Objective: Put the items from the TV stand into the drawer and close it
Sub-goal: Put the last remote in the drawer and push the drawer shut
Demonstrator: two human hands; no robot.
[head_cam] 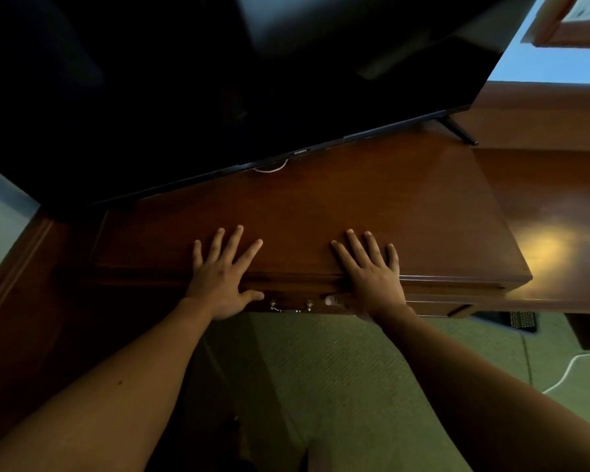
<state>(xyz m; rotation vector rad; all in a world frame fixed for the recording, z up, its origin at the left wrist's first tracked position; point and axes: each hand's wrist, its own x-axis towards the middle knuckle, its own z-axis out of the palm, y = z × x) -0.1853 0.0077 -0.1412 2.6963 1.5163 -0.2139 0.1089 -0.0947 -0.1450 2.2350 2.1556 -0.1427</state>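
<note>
The dark wooden TV stand [338, 206] fills the middle of the head view, and its top carries no loose items. My left hand [223, 272] lies flat on the front edge, fingers spread, thumb over the drawer front [288, 303]. My right hand [372, 272] lies flat beside it, fingers spread, thumb down on the same front. The drawer sits pushed in under the top, its metal handle [290, 306] between my two thumbs. Neither hand holds anything. The drawer's contents are hidden.
A large black TV [218, 80] stands at the back of the stand, one foot [458, 131] at the right and a white cable [269, 168] under its edge. Green carpet [355, 369] lies below, with a white cord [573, 369] at the right.
</note>
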